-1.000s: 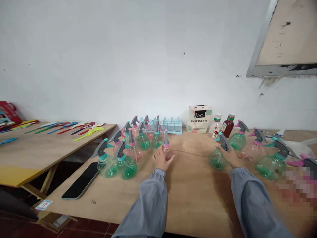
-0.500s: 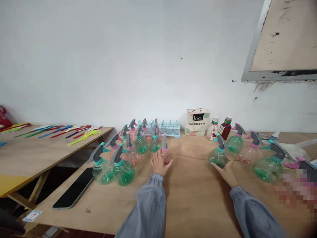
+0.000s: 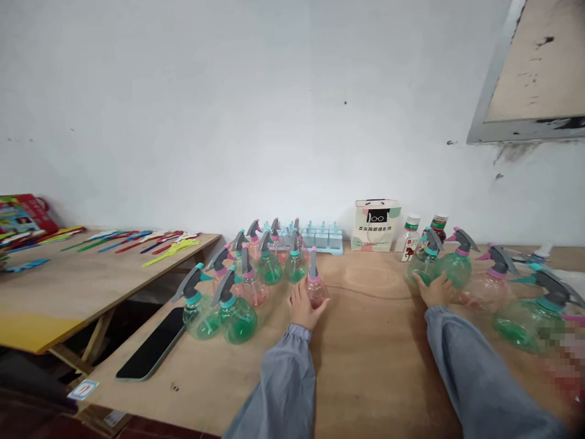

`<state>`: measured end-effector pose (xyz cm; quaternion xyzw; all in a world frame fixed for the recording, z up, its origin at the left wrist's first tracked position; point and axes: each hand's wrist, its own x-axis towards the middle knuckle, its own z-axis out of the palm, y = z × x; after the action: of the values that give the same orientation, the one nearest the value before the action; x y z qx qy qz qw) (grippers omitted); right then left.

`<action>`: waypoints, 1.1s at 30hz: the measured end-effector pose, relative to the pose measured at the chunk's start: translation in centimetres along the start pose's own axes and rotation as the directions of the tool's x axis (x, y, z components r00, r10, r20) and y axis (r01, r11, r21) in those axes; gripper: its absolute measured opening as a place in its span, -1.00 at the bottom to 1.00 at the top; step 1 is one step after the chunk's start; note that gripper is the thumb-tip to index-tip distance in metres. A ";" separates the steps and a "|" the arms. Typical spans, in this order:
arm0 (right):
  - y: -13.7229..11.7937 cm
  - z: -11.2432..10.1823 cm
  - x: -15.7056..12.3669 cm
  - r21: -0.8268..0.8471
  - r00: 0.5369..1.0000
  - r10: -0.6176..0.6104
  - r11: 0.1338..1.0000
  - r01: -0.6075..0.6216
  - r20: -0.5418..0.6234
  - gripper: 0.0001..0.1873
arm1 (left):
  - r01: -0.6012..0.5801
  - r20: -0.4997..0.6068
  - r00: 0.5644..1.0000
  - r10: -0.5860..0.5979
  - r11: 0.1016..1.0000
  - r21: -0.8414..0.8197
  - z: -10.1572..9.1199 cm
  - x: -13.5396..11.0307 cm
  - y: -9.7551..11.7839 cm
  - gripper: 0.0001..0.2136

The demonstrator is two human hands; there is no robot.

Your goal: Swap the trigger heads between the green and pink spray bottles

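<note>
My left hand (image 3: pixel 306 305) wraps around the left side of a pink spray bottle (image 3: pixel 320 294) with a grey trigger head, standing upright on the wooden table. Farther right, my right hand (image 3: pixel 435 290) holds the lower part of a green spray bottle (image 3: pixel 421 266) with a teal collar; my fingers hide part of it. Just right of that hand is another green bottle with a pink collar (image 3: pixel 460 268). A pink bottle (image 3: pixel 485 289) and a larger-looking green bottle (image 3: pixel 525 323) stand beyond it. Several pink and green spray bottles (image 3: pixel 238 320) cluster left of my left hand.
Along the wall stand a pale blue rack (image 3: pixel 329 239), a paper bag (image 3: pixel 375 228) and two drink bottles, one white-labelled (image 3: pixel 410 238). A black phone (image 3: pixel 153 347) lies at the table's left. A second table (image 3: pixel 59 292) holds colourful long-handled items.
My right hand has shifted the teal-collared green bottle away from me and rightward, close to the pink-collared green one. My left hand stays on the pink bottle. The view has turned slightly left.
</note>
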<state>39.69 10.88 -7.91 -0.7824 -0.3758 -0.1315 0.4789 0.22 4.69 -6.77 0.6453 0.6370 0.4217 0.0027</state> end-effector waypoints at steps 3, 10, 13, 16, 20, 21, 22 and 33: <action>0.0 -0.2 0.0 0.059 1.000 -0.006 0.998 0.007 -0.031 0.10 | -0.016 0.018 1.000 0.016 1.000 -0.027 0.0 0.0 0.0 -0.22; -2.7 -2.5 -5.6 0.378 0.984 -0.160 0.908 0.179 -0.082 -0.14 | -0.082 0.056 0.994 0.093 0.982 -0.173 0.4 -0.9 0.1 -0.25; -6.4 -3.7 -9.0 0.577 0.947 -0.304 0.794 0.194 0.101 -0.33 | -0.096 0.079 0.990 0.113 0.977 -0.190 0.5 -1.6 0.9 -0.30; -11.2 -5.2 -12.0 0.706 0.799 -0.495 0.696 0.130 0.341 -0.44 | -0.122 0.089 0.986 0.139 0.978 -0.170 0.5 -2.7 2.1 -0.31; -16.4 -7.6 -14.6 0.823 0.660 -0.618 0.568 -0.001 0.428 -0.14 | -0.160 0.098 0.980 0.171 0.981 -0.114 0.7 -5.6 3.8 -0.26; -17.2 -8.0 -14.9 0.828 0.645 -0.616 0.559 -0.047 0.453 -0.12 | -0.186 0.092 0.976 0.196 0.977 -0.107 0.9 -6.5 4.1 -0.23; -17.6 -8.4 -15.2 0.826 0.628 -0.615 0.557 -0.083 0.477 -0.12 | -0.223 0.087 0.969 0.233 0.968 -0.111 1.0 -7.3 4.3 -0.19; -15.4 -8.5 -13.8 0.821 0.529 -0.659 0.553 -0.142 0.535 -0.38 | -0.199 -0.453 0.891 -0.025 0.876 -0.439 -2.0 4.4 1.7 -0.27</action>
<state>20.57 1.25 -1.35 -0.3754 -0.6932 0.3396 0.5131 -0.24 6.92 -2.22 0.5396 0.4672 0.7004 -0.0047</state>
